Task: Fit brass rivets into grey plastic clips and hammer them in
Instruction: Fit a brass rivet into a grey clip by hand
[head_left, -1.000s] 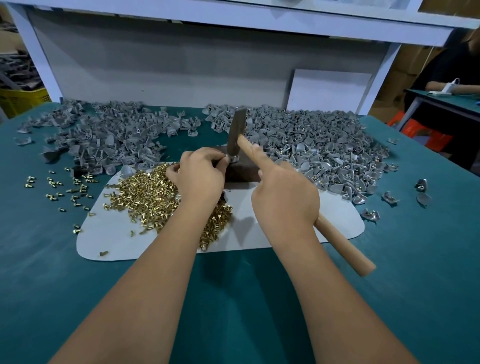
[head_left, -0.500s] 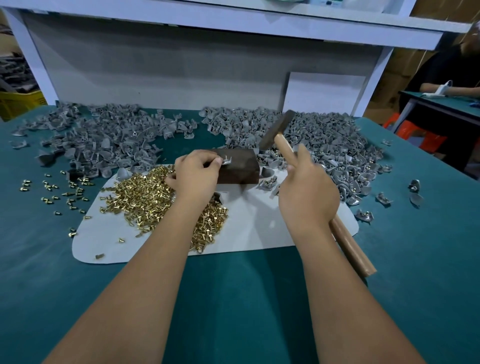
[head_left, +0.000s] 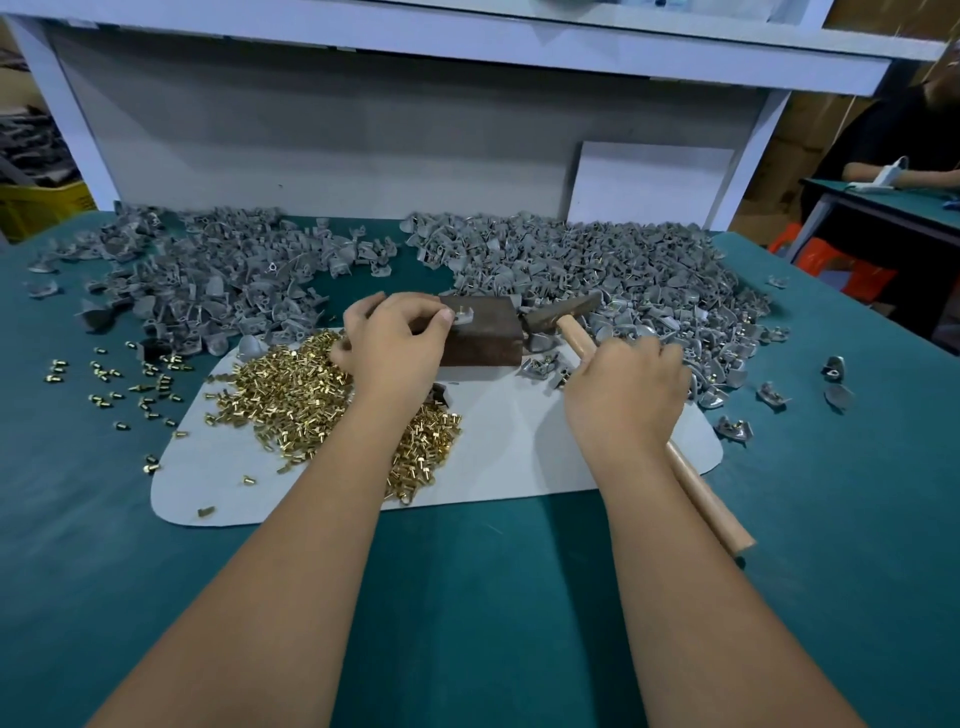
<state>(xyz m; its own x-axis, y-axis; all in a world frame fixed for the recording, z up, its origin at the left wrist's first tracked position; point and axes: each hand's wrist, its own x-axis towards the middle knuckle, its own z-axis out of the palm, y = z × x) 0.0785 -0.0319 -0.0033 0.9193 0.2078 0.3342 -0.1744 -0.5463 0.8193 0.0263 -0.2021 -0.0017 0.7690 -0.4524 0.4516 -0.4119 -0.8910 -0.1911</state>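
The left hand (head_left: 395, 348) is pinching a grey clip (head_left: 464, 315) with its brass rivet on the dark block (head_left: 480, 332), steadying it for striking. The right hand's (head_left: 626, 400) grip is wrapping the hammer (head_left: 576, 332), its head lying just beside the block, clear of the pinching fingers.
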